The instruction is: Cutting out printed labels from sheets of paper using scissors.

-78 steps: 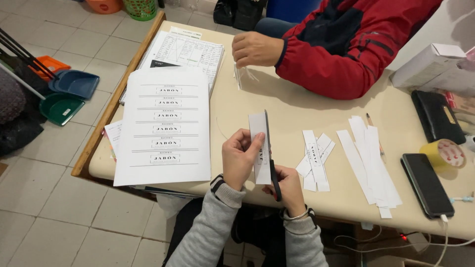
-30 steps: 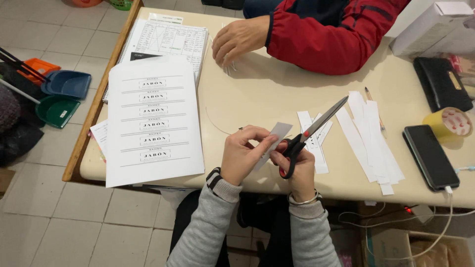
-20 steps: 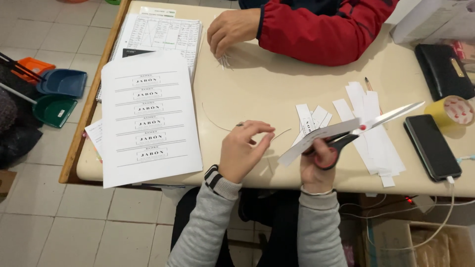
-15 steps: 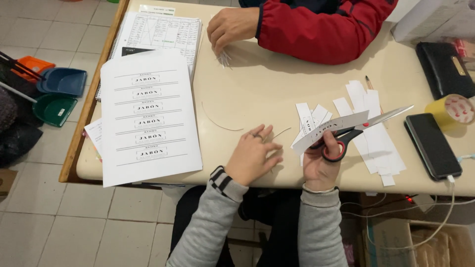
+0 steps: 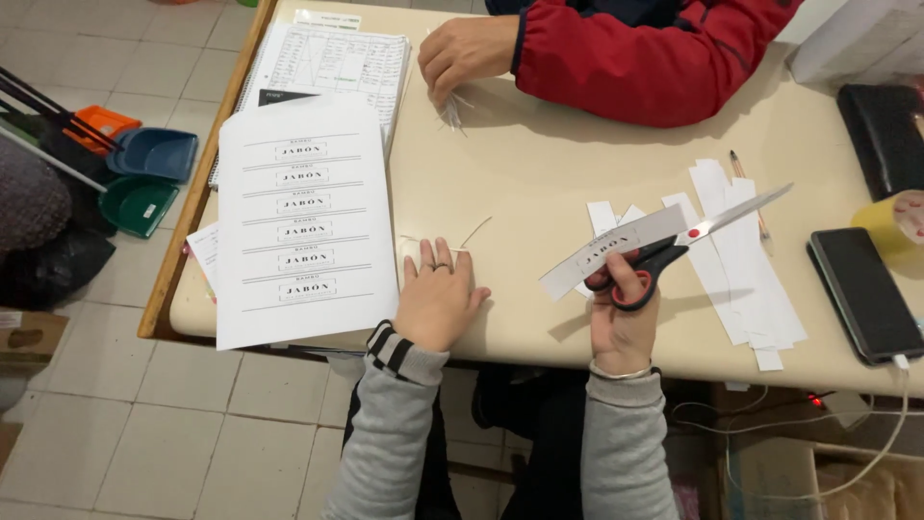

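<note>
My right hand (image 5: 621, 323) grips black-handled scissors (image 5: 698, 234) with the blades pointing up and right, and it pinches a cut paper label strip (image 5: 613, 250) against them, above the beige table (image 5: 539, 173). My left hand (image 5: 435, 299) rests flat on the table with fingers spread, on thin paper offcuts (image 5: 472, 234), just right of a stack of printed label sheets (image 5: 300, 217). Cut white strips (image 5: 741, 260) lie to the right of the scissors.
Another person's hand (image 5: 464, 53) and red sleeve (image 5: 635, 53) rest at the far side. A black phone (image 5: 863, 294) with cable, yellow tape roll (image 5: 893, 226), black case (image 5: 884, 135) and pencil (image 5: 746, 188) lie right. A printed notebook (image 5: 332, 63) lies far left. Dustpans (image 5: 144, 164) stand on the floor.
My left hand let go of the strip and dropped flat onto the table. My right hand carried the scissors and the cut strip to the right.
</note>
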